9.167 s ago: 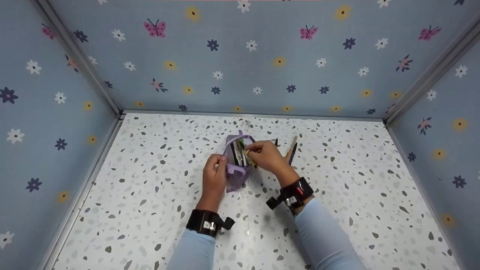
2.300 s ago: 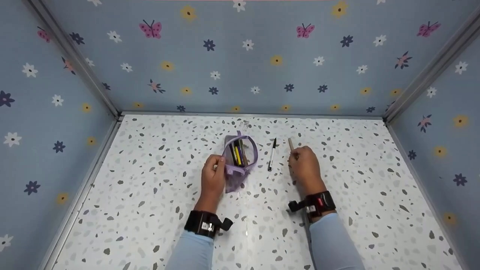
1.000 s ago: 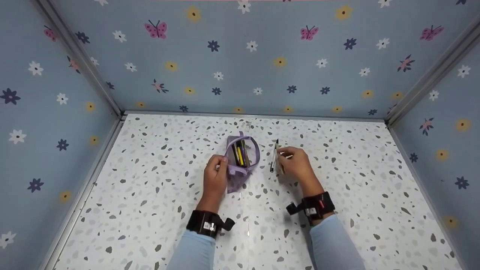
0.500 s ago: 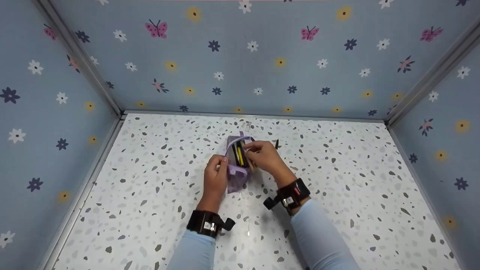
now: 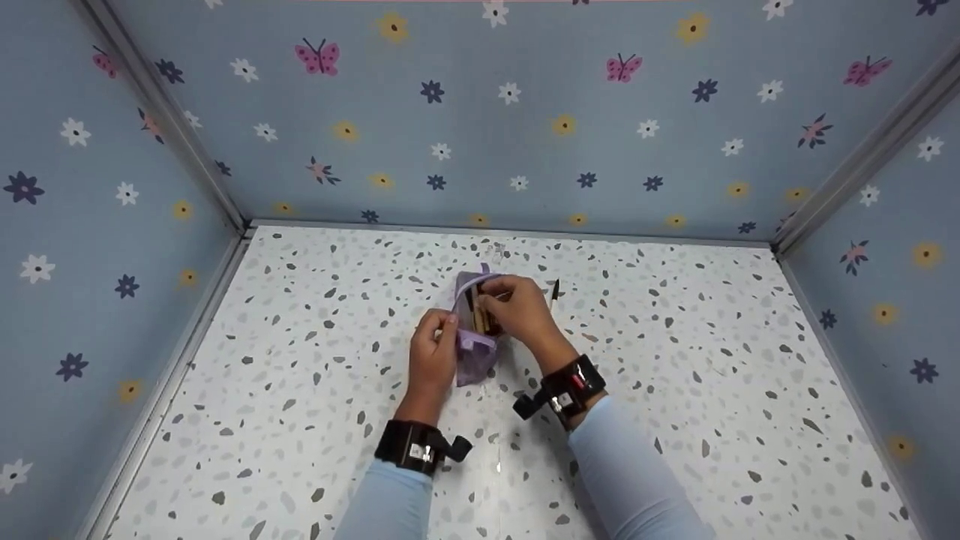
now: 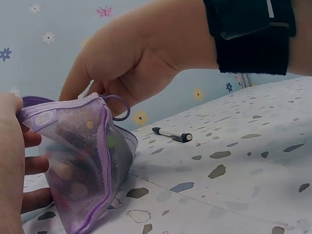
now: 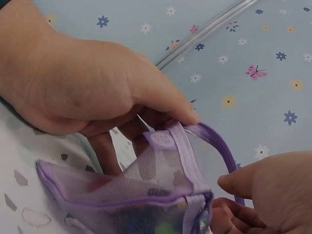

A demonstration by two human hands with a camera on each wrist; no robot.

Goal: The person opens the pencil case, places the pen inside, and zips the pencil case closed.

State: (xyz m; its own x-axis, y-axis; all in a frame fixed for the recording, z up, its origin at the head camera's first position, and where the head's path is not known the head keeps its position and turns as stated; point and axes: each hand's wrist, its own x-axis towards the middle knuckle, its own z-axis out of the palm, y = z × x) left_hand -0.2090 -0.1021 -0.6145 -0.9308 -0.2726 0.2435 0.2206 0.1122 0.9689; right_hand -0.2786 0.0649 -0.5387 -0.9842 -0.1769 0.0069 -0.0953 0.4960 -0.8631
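A purple mesh pencil pouch (image 5: 472, 367) stands on the table with its zipped mouth open. My left hand (image 5: 433, 349) pinches its near-left rim between thumb and fingers. My right hand (image 5: 525, 311) is at the mouth, fingers curled and tips inside, holding a tan wooden stick (image 5: 479, 321) that slants into the pouch; part of it is hidden by the hand. Through the mesh (image 6: 78, 170) in the left wrist view, blurred coloured shapes show. In the right wrist view, the thumb and fingers of my right hand (image 7: 278, 190) reach past the purple zip band (image 7: 222, 146).
One white pen with black ends (image 6: 171, 134) lies on the speckled table (image 5: 675, 360), just right of the pouch. Blue flower-patterned walls (image 5: 495, 112) enclose the table at the back and both sides.
Earlier my right hand reached into the pouch, then picked the wooden stick off the table at right and carried it left into the pouch. A dark pen beside it also left the table.
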